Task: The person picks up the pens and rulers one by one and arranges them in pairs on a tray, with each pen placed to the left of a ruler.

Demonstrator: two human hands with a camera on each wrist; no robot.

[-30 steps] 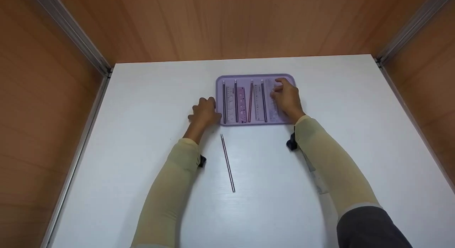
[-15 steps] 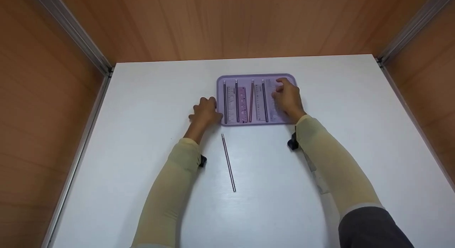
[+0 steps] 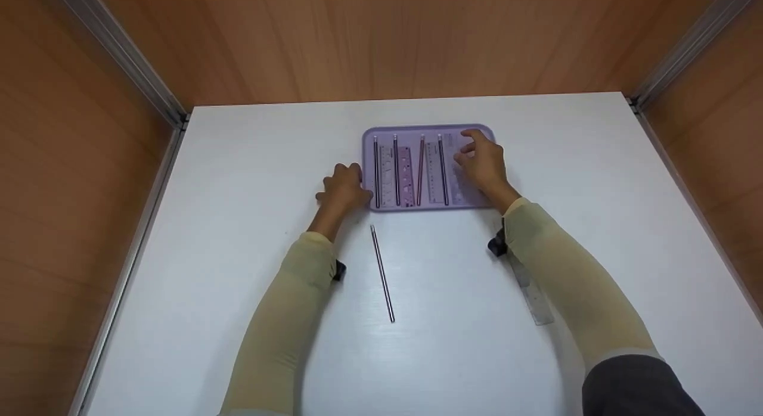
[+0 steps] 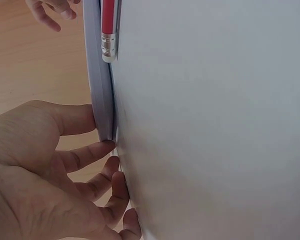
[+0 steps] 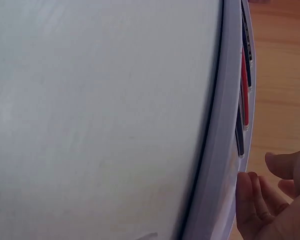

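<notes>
A purple tray (image 3: 428,129) lies on the white table and holds several dark pencils (image 3: 442,168) laid lengthwise between rulers, one of them pink (image 3: 406,174). My left hand (image 3: 344,188) grips the tray's near-left corner. In the left wrist view its thumb and fingers (image 4: 85,152) close on the tray (image 4: 97,75) rim, beside a red pencil (image 4: 108,30). My right hand (image 3: 481,160) hovers over the tray's right side above a clear ruler (image 3: 456,180). Its fingers (image 5: 250,200) are loosely bent and hold nothing.
A loose pencil (image 3: 381,273) lies on the table in front of the tray, between my forearms. A clear ruler (image 3: 530,291) lies partly under my right forearm. Wooden walls with metal rails (image 3: 119,52) enclose the table on three sides.
My right forearm has swung a little to the right, uncovering more of the clear ruler on the table. The left hand and the tray have stayed put.
</notes>
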